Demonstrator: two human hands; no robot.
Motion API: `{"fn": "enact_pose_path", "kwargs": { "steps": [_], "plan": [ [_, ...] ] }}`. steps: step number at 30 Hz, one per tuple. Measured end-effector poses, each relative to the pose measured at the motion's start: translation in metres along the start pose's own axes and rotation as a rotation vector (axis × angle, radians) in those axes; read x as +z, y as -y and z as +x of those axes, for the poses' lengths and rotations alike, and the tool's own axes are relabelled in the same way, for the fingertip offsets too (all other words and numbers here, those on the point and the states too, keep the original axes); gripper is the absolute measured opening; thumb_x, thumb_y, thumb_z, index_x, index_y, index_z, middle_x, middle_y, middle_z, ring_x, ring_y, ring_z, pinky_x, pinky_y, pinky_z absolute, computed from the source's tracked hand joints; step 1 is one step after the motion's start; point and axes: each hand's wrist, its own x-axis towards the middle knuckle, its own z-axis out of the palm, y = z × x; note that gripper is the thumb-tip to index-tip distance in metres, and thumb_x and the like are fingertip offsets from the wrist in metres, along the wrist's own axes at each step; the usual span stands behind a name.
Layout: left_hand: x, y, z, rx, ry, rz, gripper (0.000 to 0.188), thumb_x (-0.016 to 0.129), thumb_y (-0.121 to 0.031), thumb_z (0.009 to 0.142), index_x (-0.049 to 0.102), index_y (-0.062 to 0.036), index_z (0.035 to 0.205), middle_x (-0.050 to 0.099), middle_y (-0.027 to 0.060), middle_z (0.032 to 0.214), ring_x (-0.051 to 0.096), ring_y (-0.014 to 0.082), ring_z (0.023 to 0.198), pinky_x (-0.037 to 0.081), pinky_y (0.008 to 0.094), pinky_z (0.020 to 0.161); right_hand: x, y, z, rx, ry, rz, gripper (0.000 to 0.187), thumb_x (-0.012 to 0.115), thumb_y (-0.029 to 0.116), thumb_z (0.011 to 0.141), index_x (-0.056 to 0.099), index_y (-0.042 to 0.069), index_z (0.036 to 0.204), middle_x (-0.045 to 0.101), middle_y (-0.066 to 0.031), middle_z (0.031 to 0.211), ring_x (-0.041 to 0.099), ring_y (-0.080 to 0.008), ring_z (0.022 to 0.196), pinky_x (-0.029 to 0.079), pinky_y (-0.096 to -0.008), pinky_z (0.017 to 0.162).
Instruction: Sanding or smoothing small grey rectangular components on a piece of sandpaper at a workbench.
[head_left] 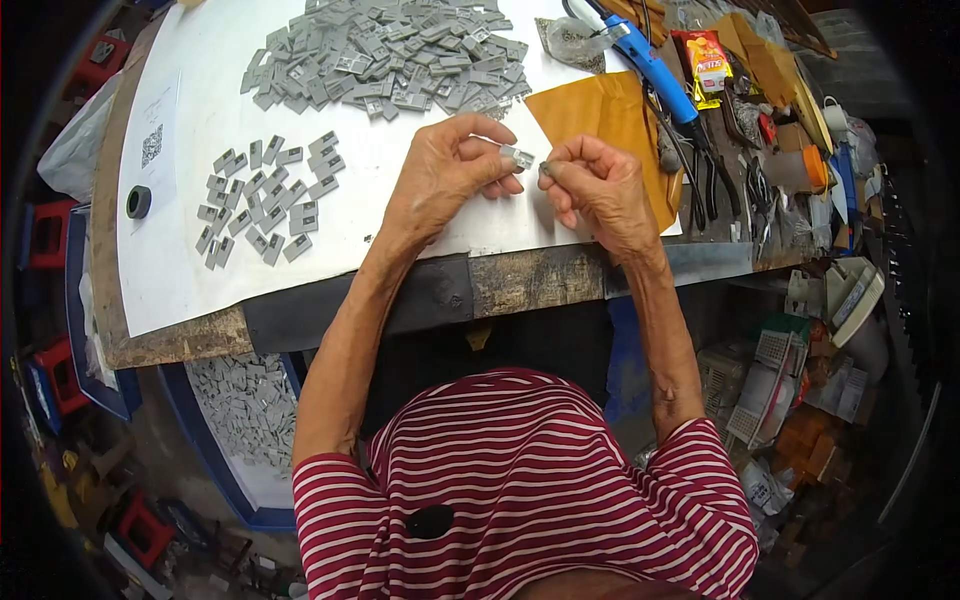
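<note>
Between the thumb and fingers of my left hand (452, 172) is a small grey plastic part (519, 157), flat and rectangular with a slot. Just right of it, my right hand (603, 185) pinches a tiny dark piece (545, 169), too small to name. The two hands are close together above the white sheet (370, 190), and the pinched piece is slightly apart from the grey part. Beyond my hands lies a big heap of similar grey parts (390, 60). To the left a smaller group of grey parts (265, 200) is spread flat on the sheet.
A brown envelope (610, 115) lies right of my hands, with a blue-handled tool (655, 75) and pliers (712, 185) beyond. A bag of small pieces (575, 42) sits at the back. A black tape roll (138, 202) is far left. Below the table, a blue tray (270, 515) holds many grey parts.
</note>
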Motion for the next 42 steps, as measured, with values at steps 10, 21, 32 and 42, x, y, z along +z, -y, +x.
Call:
{"fn": "enact_pose_path", "kwargs": {
  "steps": [10,21,32,42],
  "plan": [
    [0.004,0.001,0.000,0.017,-0.011,0.034,0.016,0.058,-0.001,0.078,0.055,0.0036,0.093,0.062,0.0080,0.067,0.060,0.0110,0.059,0.046,0.0199,0.054,0.000,-0.009,0.003,-0.060,0.010,-0.029,0.006,0.056,0.000,0.080,0.054,-0.005,0.083,0.058,-0.0095,0.069,0.053,-0.0087,0.049,0.043,-0.0197,0.042],
    [0.004,-0.001,0.001,0.033,0.050,0.075,0.012,0.058,0.000,0.077,0.055,-0.0003,0.089,0.061,0.0063,0.076,0.059,0.0102,0.066,0.049,0.0206,0.061,-0.001,-0.006,0.001,-0.073,-0.021,0.040,0.007,0.056,-0.002,0.079,0.054,-0.006,0.084,0.058,-0.0097,0.068,0.052,-0.0085,0.049,0.042,-0.0198,0.040],
    [0.007,-0.002,-0.002,0.041,0.080,0.126,0.010,0.057,0.003,0.072,0.057,0.0022,0.082,0.060,0.0058,0.075,0.060,0.0119,0.070,0.049,0.0232,0.066,-0.001,-0.010,0.001,-0.044,0.018,0.013,0.007,0.057,-0.003,0.076,0.055,-0.004,0.082,0.055,-0.0061,0.062,0.050,-0.0081,0.047,0.039,-0.0192,0.039],
    [0.008,0.000,-0.001,0.005,0.068,0.062,0.005,0.058,0.003,0.076,0.056,0.0036,0.081,0.061,0.0088,0.072,0.062,0.0127,0.067,0.051,0.0221,0.060,-0.002,-0.014,0.001,-0.036,-0.021,-0.089,0.008,0.058,-0.002,0.076,0.054,-0.004,0.082,0.055,-0.0047,0.060,0.051,-0.0077,0.046,0.040,-0.0190,0.038]
  ]
}}
